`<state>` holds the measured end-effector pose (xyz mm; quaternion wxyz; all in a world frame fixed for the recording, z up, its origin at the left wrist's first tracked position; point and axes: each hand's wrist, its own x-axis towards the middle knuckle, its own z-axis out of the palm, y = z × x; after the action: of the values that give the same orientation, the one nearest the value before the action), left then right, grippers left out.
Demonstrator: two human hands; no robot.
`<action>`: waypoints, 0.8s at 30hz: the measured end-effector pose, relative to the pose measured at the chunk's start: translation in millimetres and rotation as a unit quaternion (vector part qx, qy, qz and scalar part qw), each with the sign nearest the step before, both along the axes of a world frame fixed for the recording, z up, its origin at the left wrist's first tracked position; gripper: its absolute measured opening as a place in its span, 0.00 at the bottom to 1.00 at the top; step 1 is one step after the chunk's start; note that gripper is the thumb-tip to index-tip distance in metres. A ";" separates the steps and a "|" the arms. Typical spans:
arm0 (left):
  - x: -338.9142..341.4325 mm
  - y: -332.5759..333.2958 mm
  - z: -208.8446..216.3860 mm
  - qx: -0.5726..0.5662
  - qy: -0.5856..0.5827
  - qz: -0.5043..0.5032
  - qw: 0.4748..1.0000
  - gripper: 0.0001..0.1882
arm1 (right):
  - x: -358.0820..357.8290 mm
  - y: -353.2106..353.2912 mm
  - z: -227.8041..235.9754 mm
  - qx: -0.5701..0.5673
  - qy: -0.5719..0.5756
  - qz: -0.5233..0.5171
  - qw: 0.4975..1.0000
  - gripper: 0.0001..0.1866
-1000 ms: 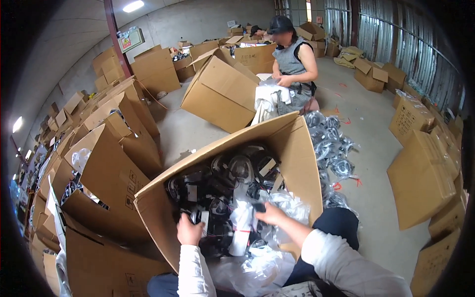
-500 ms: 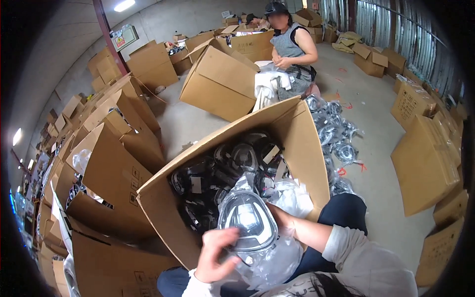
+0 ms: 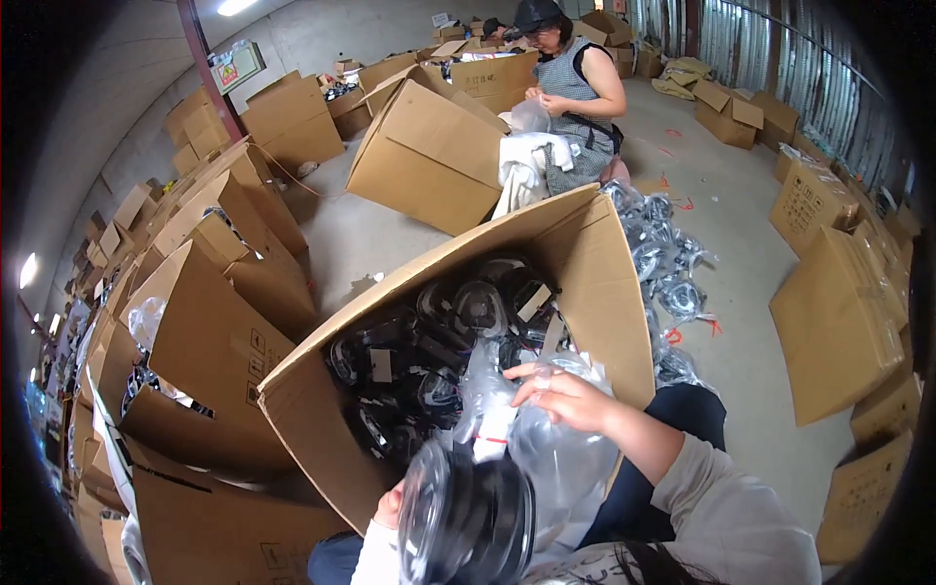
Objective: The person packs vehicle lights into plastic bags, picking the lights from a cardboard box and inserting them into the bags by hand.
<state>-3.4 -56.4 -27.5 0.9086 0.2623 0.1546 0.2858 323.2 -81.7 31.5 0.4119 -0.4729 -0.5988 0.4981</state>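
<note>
One black device [image 3: 487,517] rests against left fingers [image 3: 391,503].

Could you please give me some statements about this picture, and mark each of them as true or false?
1. The left hand holds a black item with a clear front. True.
2. The right hand rests on the floor. False: the right hand is at a clear plastic bag.
3. Bagged items lie to the right of the open cardboard box. True.
4. The open cardboard box contains only white towels. False: dark items are inside.
5. The co-worker wears a dark cap. True.
</note>
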 end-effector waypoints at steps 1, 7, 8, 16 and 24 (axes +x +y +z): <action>2.5 0.9 -3.2 -0.004 0.009 0.001 1.000 0.50 | 3.0 -4.6 10.8 0.017 0.022 0.018 0.999 0.15; 14.4 -36.3 -40.5 -0.022 0.073 0.023 0.997 0.48 | -2.6 -26.3 23.9 0.095 0.307 0.336 0.885 0.14; 13.1 -53.4 -40.3 -0.024 0.086 0.033 0.996 0.48 | -8.5 -28.8 26.9 0.147 0.381 0.409 0.816 0.13; 89.6 -20.4 -18.5 -0.039 0.165 0.074 0.983 0.46 | -31.5 -60.5 51.4 0.021 0.305 0.599 0.740 0.14; 60.2 -5.3 -55.0 0.019 0.171 0.042 0.984 0.35 | -3.9 -37.8 36.5 0.086 0.101 0.442 0.887 0.19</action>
<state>56.8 -61.8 -82.6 0.8508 0.3176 0.3136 0.2776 319.3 -119.5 68.0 0.2466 -0.0688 -0.7416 0.6201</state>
